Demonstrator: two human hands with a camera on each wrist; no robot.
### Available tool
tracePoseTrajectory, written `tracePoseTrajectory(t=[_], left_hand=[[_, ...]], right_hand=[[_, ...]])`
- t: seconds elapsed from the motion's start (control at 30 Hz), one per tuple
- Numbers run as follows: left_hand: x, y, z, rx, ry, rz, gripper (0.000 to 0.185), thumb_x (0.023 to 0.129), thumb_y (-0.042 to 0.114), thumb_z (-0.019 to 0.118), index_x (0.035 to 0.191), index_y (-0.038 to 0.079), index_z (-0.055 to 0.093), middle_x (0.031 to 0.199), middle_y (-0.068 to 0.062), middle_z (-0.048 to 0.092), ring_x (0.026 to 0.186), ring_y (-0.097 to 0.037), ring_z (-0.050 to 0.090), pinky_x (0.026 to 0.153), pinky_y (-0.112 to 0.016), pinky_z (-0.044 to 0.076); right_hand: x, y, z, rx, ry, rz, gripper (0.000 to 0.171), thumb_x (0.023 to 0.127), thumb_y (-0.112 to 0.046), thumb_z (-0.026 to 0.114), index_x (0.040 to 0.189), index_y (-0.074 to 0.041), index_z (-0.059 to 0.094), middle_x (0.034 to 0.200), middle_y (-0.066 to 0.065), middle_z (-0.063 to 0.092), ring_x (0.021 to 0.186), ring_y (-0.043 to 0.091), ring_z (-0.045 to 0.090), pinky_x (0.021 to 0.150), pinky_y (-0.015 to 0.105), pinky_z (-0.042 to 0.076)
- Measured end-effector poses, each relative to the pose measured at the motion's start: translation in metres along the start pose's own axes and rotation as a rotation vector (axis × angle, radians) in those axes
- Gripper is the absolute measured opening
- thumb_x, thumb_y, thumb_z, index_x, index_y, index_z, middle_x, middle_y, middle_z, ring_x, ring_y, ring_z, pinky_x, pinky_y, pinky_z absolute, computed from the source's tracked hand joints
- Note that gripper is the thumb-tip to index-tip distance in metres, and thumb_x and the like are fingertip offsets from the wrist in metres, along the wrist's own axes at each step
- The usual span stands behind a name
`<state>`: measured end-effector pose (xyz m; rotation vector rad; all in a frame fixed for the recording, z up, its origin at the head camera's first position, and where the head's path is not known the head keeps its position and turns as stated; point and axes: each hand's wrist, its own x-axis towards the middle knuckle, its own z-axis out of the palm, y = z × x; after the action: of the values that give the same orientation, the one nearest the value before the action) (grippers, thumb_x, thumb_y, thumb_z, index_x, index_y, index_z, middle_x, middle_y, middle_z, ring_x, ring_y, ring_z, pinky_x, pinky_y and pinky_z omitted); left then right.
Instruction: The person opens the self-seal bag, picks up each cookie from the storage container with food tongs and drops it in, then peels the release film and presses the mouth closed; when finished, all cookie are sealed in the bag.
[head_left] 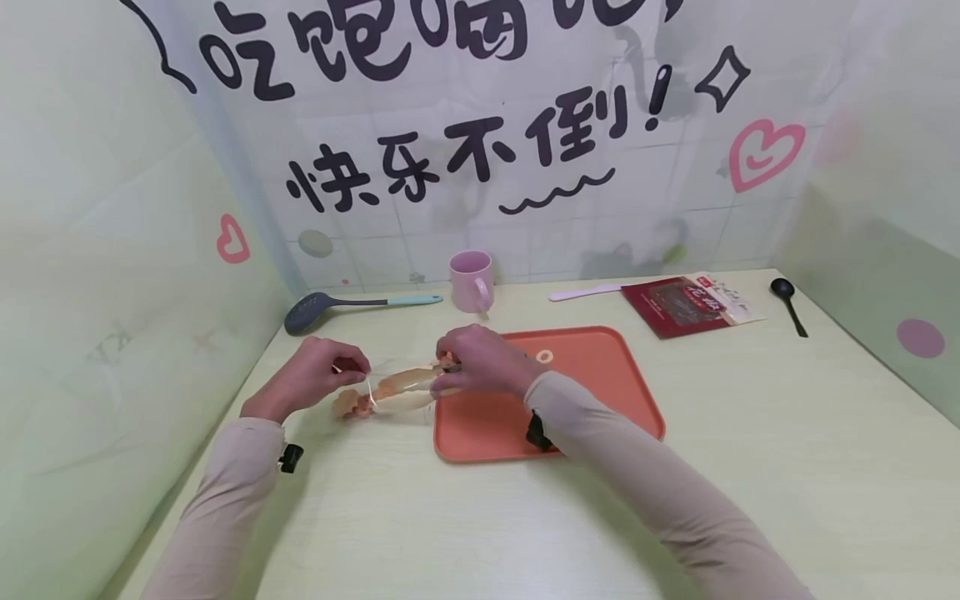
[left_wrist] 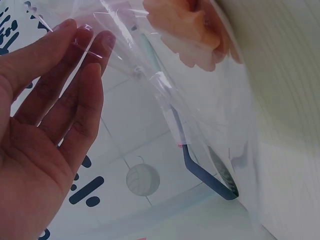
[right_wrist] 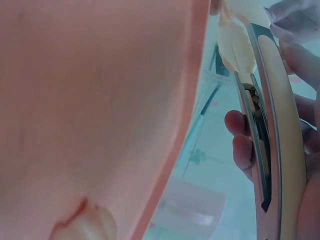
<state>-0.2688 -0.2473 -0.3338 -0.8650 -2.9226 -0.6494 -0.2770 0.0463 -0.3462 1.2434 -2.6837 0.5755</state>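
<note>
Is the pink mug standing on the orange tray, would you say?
No, the pink mug stands on the table behind the orange tray, apart from it.

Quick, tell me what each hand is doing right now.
Left hand: pinches one end of the clear plastic bag.
Right hand: grips metal tongs at the bag's other end.
</note>
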Motion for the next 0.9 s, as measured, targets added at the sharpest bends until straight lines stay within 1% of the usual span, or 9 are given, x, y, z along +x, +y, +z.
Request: tracePoseTrajectory(t=[0.13,0.33,0.53,0.6,0.7,0.8,0.9], left_hand=[[-0.001,0.0,0.0,0.003,0.006,0.002,0.008,0.086,0.004,0.077,0.093,0.007,0.077,0.085,-0.002,0.075,0.077,-0.008,0.068,0.072,-0.022,0.056],[0.0,-0.002,0.001,0.008,0.013,0.021,0.008,0.085,0.003,0.077,0.091,0.009,0.077,0.083,0.001,0.075,0.075,-0.007,0.067,0.071,-0.022,0.055],[-0.001,-0.005,0.004,0.009,0.013,0.014,0.007,0.085,0.004,0.077,0.091,0.007,0.077,0.082,0.001,0.075,0.075,-0.006,0.066,0.07,-0.021,0.055],[-0.001,-0.006,0.005,0.011,0.014,0.004,0.007,0.085,0.004,0.078,0.091,0.007,0.077,0.082,0.0,0.074,0.074,-0.005,0.066,0.07,-0.02,0.055],[-0.002,-0.006,0.005,0.008,0.017,0.011,0.007,0.085,0.004,0.078,0.092,0.007,0.077,0.083,0.0,0.075,0.075,-0.006,0.067,0.071,-0.021,0.055],[-0.003,-0.006,0.004,0.004,0.02,0.02,0.006,0.086,0.004,0.077,0.092,0.007,0.077,0.084,0.0,0.075,0.077,-0.007,0.068,0.071,-0.022,0.056],[-0.003,-0.007,0.003,0.002,0.016,0.023,0.006,0.086,0.004,0.077,0.092,0.007,0.076,0.084,0.0,0.076,0.077,-0.008,0.068,0.071,-0.022,0.056]], right_hand=[[0.004,-0.004,0.005,-0.016,-0.004,0.017,0.04,0.084,-0.043,0.08,0.099,-0.007,0.071,0.085,0.003,0.068,0.077,0.011,0.056,0.069,0.023,0.047],[0.007,-0.008,0.011,-0.003,0.013,0.008,0.04,0.083,-0.042,0.081,0.097,-0.005,0.071,0.084,0.009,0.069,0.074,0.012,0.054,0.067,0.022,0.043],[0.004,-0.007,0.013,-0.004,0.017,0.022,0.044,0.083,-0.045,0.081,0.101,-0.005,0.072,0.087,0.007,0.068,0.076,0.012,0.054,0.067,0.022,0.044],[0.001,-0.005,0.011,-0.003,0.014,0.031,0.045,0.083,-0.046,0.08,0.104,-0.006,0.072,0.09,0.005,0.069,0.078,0.012,0.055,0.069,0.023,0.045],[-0.006,-0.001,0.005,0.022,0.012,0.048,0.043,0.084,-0.045,0.079,0.106,-0.009,0.073,0.093,0.003,0.069,0.079,0.012,0.057,0.07,0.025,0.047],[-0.018,0.003,-0.005,0.034,0.001,0.08,0.043,0.083,-0.047,0.079,0.106,-0.011,0.072,0.092,0.004,0.069,0.078,0.013,0.056,0.07,0.027,0.047],[-0.032,0.008,-0.017,0.013,-0.009,0.104,0.049,0.081,-0.051,0.08,0.107,-0.011,0.071,0.092,0.006,0.068,0.076,0.014,0.055,0.07,0.028,0.047]])
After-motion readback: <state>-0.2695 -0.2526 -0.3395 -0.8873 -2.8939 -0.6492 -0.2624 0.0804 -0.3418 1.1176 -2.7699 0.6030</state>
